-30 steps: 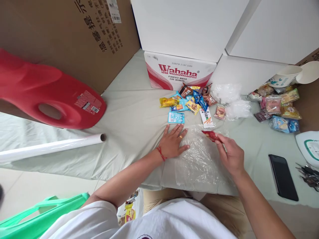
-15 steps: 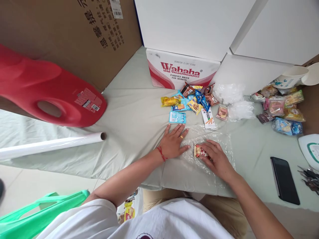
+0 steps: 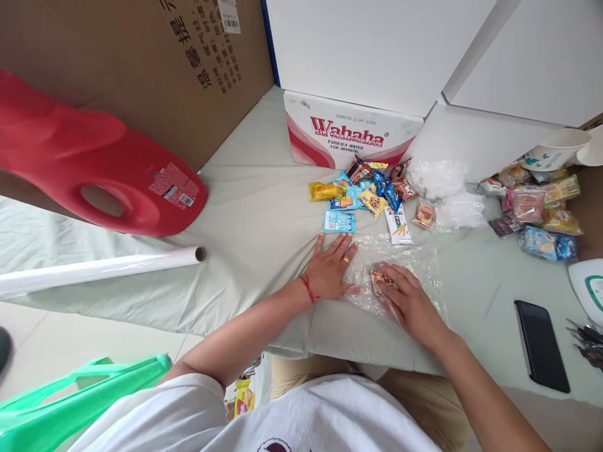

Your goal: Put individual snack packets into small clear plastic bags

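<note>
My left hand lies flat with its fingers spread, pressing on the cloth and the left edge of a clear plastic sheet. Just beyond its fingertips is a light blue snack packet. Over the middle of the sheet, my right hand is closed around a small red and cream snack packet, most of which the fingers cover. A pile of wrapped snacks, among them a yellow packet and a white packet, lies beyond both hands.
A Wahaha carton stands behind the pile. Crumpled clear plastic bags and more packaged snacks lie to the right, with a black phone nearer me. On the left are a red jug and a white roll.
The fingers of my right hand have closed further over the small snack packet, which is now turned and more covered. My left hand stays flat; the whole view has shifted slightly.
</note>
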`<action>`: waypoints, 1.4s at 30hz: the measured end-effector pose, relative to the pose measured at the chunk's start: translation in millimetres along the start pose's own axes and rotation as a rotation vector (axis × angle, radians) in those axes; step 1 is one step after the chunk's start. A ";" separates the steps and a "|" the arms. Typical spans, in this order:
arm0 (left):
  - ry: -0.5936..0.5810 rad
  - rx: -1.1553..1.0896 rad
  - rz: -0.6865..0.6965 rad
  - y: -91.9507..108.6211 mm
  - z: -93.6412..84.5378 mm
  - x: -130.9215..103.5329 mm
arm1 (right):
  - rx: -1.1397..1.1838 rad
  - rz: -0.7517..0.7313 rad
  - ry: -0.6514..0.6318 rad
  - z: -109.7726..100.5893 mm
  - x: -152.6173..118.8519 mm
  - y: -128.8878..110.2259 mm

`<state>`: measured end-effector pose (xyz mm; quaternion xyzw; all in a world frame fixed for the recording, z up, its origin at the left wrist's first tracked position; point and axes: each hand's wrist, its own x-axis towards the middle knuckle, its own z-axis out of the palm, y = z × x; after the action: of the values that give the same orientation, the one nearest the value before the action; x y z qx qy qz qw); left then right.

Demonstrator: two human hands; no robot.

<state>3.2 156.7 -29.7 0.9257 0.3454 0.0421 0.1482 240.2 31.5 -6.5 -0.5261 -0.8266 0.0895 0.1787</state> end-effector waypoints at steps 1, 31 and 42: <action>-0.002 -0.004 0.000 0.1 0.4 0.1 | 0.028 -0.028 -0.005 -2.7 -1.1 -5.2; 0.217 -0.045 -0.179 46.6 -2.2 18.8 | 0.097 0.072 -0.191 38.3 -8.3 -101.3; 0.147 -0.667 0.168 92.0 -31.2 -41.4 | 0.093 0.144 -0.221 63.4 -9.1 -94.6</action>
<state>23.9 71.4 29.0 0.8462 0.2450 0.2311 0.4130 139.7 -14.9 -34.8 -0.5621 -0.7963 0.1979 0.1038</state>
